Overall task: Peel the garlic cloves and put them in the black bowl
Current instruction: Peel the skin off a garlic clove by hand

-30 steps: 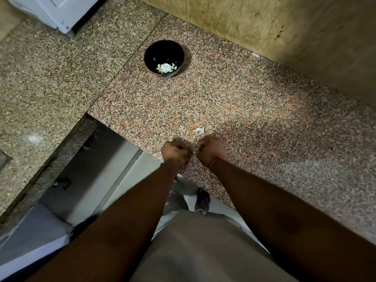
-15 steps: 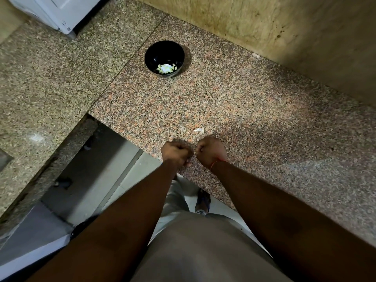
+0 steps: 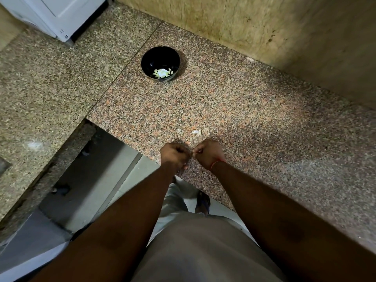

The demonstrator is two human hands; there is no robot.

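Sitting pale and peeled, garlic cloves (image 3: 162, 73) fill the black bowl (image 3: 160, 63).

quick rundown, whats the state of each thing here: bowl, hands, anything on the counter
bowl: upright on the counter, holds pale peeled cloves at the bottom
left hand: fingers curled, knuckles up, what it holds is hidden
right hand: fingers curled, close to the left hand; contents too small to tell
peel scrap: lying loose on the counter just beyond the hands
counter: speckled granite, hands over its near edge
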